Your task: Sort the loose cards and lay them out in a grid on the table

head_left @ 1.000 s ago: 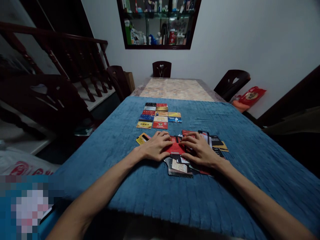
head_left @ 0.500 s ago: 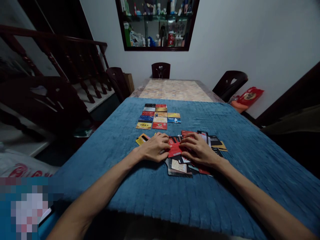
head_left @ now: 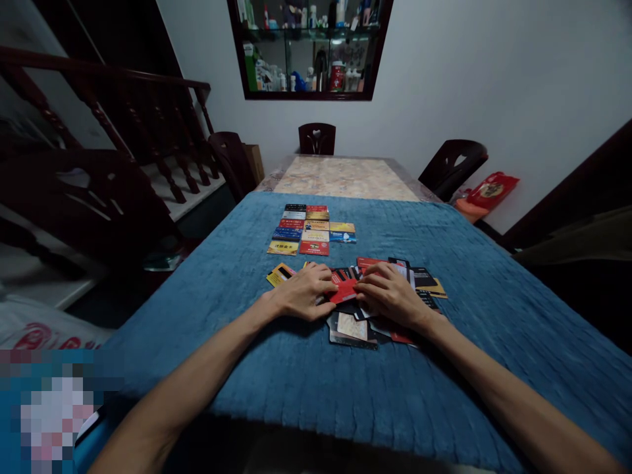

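A red card (head_left: 344,291) is held between my two hands, just above a loose pile of cards. My left hand (head_left: 307,293) pinches its left edge between thumb and fingers. At the right edge, my right hand (head_left: 390,293) has its bent fingertips on the same card; its thumb is mostly hidden. Around and under the hands lie overlapping cards, among them a black card (head_left: 423,277) and a beige patterned card (head_left: 352,326). A yellow card with a dark stripe (head_left: 279,274) lies left of my left hand. Both palms hide part of the pile.
Beyond my hands, several cards lie in neat columns, including a yellow card (head_left: 282,248) and a red card (head_left: 315,249). A blue cloth (head_left: 222,263) covers the near table. Chairs stand around it; a red bag (head_left: 494,189) is at the right.
The red card's near edge has tipped up slightly between my fingers. My right thumb has tucked in out of sight. The laid-out cards stay as they were.
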### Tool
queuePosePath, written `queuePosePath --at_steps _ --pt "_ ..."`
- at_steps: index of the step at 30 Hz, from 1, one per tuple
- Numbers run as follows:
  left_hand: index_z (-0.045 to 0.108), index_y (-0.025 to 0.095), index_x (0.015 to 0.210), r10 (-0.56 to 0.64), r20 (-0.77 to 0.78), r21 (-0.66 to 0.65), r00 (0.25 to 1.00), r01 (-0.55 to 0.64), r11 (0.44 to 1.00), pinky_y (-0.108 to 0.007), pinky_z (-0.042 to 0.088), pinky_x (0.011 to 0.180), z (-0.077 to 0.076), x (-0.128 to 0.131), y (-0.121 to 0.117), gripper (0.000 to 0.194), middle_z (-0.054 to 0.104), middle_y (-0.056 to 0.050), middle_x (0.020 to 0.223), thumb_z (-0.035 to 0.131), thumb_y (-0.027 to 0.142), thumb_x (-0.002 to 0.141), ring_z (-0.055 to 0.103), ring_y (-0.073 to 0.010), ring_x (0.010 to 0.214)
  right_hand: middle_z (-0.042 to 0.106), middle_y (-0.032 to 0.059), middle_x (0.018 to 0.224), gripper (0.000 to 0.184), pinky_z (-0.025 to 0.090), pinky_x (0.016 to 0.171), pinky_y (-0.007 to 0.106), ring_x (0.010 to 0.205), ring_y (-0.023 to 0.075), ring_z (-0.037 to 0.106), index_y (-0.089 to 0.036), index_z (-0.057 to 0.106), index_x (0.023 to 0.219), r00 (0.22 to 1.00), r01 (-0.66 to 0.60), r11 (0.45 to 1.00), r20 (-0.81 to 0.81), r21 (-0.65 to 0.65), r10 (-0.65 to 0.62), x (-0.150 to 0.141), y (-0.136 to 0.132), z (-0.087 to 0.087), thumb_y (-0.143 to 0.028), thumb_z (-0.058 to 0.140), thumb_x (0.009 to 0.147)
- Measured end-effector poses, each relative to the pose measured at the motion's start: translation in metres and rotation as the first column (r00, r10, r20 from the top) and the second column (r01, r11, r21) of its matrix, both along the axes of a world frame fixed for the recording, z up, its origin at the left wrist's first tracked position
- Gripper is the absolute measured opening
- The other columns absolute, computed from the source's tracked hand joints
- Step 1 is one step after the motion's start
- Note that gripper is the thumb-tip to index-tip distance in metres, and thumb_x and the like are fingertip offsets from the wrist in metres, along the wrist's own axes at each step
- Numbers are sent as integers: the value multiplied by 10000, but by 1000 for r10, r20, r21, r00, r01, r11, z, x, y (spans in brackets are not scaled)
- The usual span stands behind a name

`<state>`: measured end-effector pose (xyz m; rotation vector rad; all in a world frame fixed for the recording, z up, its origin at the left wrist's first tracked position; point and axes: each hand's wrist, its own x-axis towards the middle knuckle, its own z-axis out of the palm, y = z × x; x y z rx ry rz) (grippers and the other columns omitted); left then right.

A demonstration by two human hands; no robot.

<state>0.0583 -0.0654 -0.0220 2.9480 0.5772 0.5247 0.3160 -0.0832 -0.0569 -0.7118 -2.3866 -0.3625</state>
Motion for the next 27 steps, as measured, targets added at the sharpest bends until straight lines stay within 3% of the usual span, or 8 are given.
queuePosePath --at_steps 4,8,11,15,19,27 --pt "682 147 812 -31 90 48 995 26 999 -352 457 806 -2 1 1 178 664 -82 820 528 209 877 584 -196 817 732 62 879 144 480 819 411 930 237 567 -219 720 981 999 25 999 -46 24 -23 0 -1 2 -246 581 955" --pt "689 148 833 6 203 46 979 -16 999 -335 470 774 -7 0 5 193 683 -78 819 505 161 889 598 -185 801 731 74 908 169 493 826 432 938 249 570 -212 697 1059 991 59 998 -117 -32 -62 1 0 -1 -229 564 956" --pt "700 145 865 53 283 1 958 -56 998 -318 485 748 -11 -1 8 201 700 -72 823 502 139 894 610 -176 790 728 77 919 187 501 793 426 922 252 570 -221 678 1089 980 74 992 -179 -99 -91 3 4 -6 -214 547 956" --pt "720 142 910 144 370 -107 918 -112 988 -289 508 717 -16 -1 11 201 715 -59 823 524 116 877 632 -153 757 710 78 863 161 493 762 412 889 251 548 -215 678 977 969 94 978 -209 -188 -133 5 7 -9 -189 521 951" --pt "734 149 934 208 398 -189 893 -142 972 -278 522 722 -19 -1 13 201 731 -52 845 550 112 863 654 -142 758 690 83 833 171 481 750 408 872 252 534 -211 677 906 958 109 965 -233 -240 -167 4 6 -8 -207 513 951" --pt "733 151 990 242 386 -224 890 -165 961 -286 535 747 -18 -1 14 255 747 -54 903 544 70 840 667 -143 778 676 79 841 183 482 736 412 857 255 544 -231 699 983 941 124 953 -271 -276 -201 2 4 -8 -230 520 946"
